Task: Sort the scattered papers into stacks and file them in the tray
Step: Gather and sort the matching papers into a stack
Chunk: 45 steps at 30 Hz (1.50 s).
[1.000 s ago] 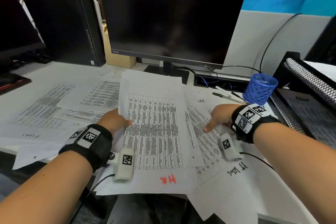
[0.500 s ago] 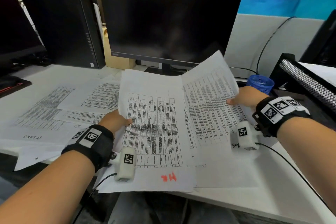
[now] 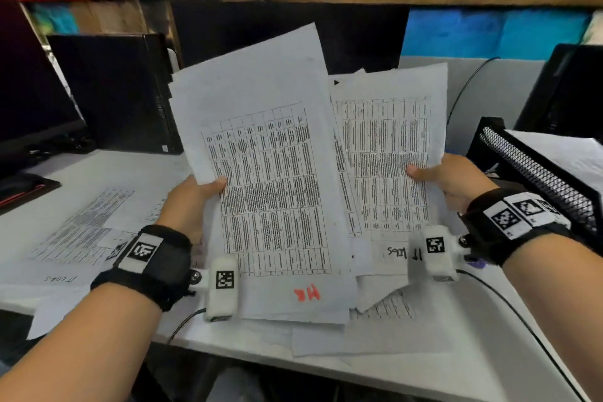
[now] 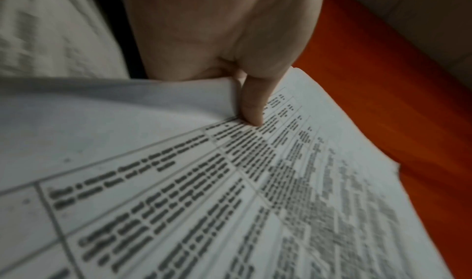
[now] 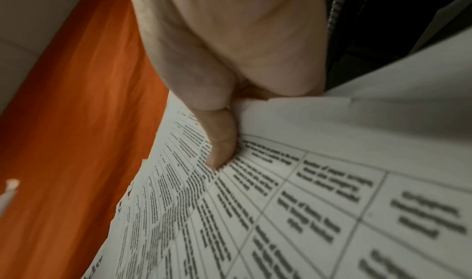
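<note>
The left hand (image 3: 191,202) is pinching a white printed stack marked "HR" in red (image 3: 270,179), while the right hand (image 3: 452,181) is pinching a second white printed stack (image 3: 388,153), both raised, long axes toward twelve o'clock. The black mesh tray (image 3: 535,173) is sitting at three o'clock, nearer the right hand; more loose sheets (image 3: 81,232) are lying on the white tabletop (image 3: 408,369) at nine o'clock.

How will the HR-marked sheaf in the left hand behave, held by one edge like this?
Probably floppy: the HR sheaf is loose sheets that the left hand pinches at one side, and its page curves by the thumb. Sheets may fan or slip, as corners already splay at its top left. Likely light.
</note>
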### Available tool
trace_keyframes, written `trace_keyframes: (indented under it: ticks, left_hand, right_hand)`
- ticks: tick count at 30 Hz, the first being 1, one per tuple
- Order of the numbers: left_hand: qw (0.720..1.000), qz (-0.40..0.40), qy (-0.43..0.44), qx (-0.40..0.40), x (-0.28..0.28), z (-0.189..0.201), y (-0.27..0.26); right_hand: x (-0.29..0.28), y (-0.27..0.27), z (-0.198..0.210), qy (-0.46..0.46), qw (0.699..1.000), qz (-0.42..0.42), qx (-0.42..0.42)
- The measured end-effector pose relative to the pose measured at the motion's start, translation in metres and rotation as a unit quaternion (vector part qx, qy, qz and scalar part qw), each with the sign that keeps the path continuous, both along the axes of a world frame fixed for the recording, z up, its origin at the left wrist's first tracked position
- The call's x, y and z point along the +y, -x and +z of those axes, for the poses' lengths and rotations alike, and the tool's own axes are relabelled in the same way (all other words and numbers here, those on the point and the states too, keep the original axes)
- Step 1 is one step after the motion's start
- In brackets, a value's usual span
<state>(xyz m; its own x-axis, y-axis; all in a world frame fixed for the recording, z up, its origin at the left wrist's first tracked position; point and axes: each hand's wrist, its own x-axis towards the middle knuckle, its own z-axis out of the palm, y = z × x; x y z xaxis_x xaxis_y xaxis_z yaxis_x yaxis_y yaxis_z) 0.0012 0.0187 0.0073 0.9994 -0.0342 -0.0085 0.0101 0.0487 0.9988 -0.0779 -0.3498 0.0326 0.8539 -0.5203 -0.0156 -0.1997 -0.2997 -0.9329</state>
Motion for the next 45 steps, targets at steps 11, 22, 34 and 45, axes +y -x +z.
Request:
trace_keyframes:
  ticks: [11, 22, 34, 45]
  left_hand:
    - [0.995, 0.011, 0.064, -0.075, -0.072, 0.048, 0.008]
    - [0.977, 0.019, 0.006, -0.21, -0.095, 0.028, 0.043]
    - [0.971, -0.105, -0.101, -0.189, -0.089, 0.053, 0.05]
    - [0.99, -0.078, -0.017, -0.117, -0.09, 0.018, 0.046]
  right_hand:
    - [0.071, 0.008, 0.024, -0.123, 0.969, 0.047, -0.208]
    - [0.085, 0.033, -0.003, -0.066, 0.963, 0.05, -0.257]
    - [0.075, 0.04, 0.025, -0.076, 0.95, 0.072, -0.295]
    - [0.067, 0.035, 0.029, -0.031, 0.949, -0.024, -0.314]
